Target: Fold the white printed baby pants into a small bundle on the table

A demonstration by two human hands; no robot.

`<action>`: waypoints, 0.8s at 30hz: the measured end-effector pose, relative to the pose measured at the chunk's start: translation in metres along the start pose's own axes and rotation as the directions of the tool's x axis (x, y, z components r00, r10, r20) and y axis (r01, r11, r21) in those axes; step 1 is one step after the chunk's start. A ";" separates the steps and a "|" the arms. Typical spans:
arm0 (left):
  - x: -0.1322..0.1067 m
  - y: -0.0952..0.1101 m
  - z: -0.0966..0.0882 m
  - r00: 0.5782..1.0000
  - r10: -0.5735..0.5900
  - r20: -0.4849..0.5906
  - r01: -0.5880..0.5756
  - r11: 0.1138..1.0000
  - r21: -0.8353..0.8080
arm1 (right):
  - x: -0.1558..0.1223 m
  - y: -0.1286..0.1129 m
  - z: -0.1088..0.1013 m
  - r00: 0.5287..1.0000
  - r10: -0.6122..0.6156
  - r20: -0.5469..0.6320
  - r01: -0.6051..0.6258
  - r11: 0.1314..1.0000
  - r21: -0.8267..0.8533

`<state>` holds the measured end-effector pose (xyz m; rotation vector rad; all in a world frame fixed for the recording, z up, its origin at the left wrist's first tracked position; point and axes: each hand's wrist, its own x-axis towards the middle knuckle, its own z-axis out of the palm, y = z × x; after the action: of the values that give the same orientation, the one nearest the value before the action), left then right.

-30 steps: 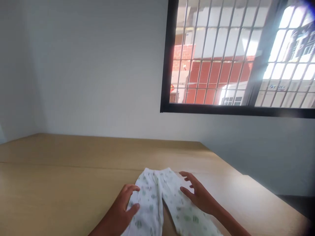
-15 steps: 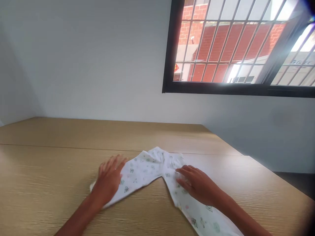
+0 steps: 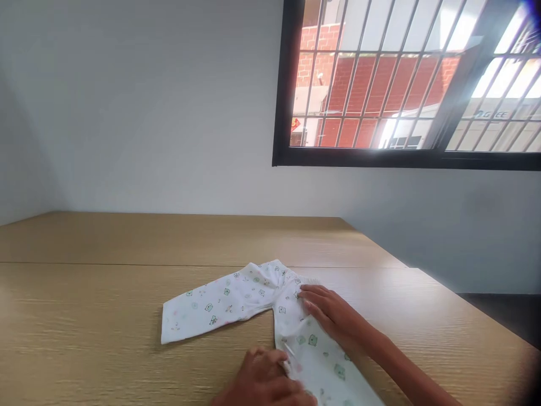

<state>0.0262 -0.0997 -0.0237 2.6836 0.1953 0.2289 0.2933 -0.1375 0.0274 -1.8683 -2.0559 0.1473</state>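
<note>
A white pair of baby trousers with a small green print lies flat on the wooden table. One leg spreads out to the left, and the other runs down towards me. My right hand rests on the upper part of that lower leg, close to the waistband, with its fingers flat on the cloth. At the bottom of the picture, my left hand closes on the inner edge of the same leg, where the cloth bunches slightly. The end of this leg is out of view.
The table's far edge meets a pale wall, and its right edge drops to a dark floor. A black-framed window with metal bars shows a red brick building outside.
My left hand has left the leg on the left and moved down to the inner edge of the other leg. The left leg now lies flat and uncovered. My right hand stays near the waistband.
</note>
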 end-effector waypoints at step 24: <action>-0.090 -0.101 -0.105 0.784 -0.616 0.079 0.616 0.787 0.026 | -0.002 -0.023 0.001 1.000 -0.014 -0.028 0.008 0.977 -0.214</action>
<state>-0.0920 0.0180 0.0142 2.4558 1.0244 -0.0917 0.2714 -0.1420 0.0333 -1.9692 -2.1343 -0.1079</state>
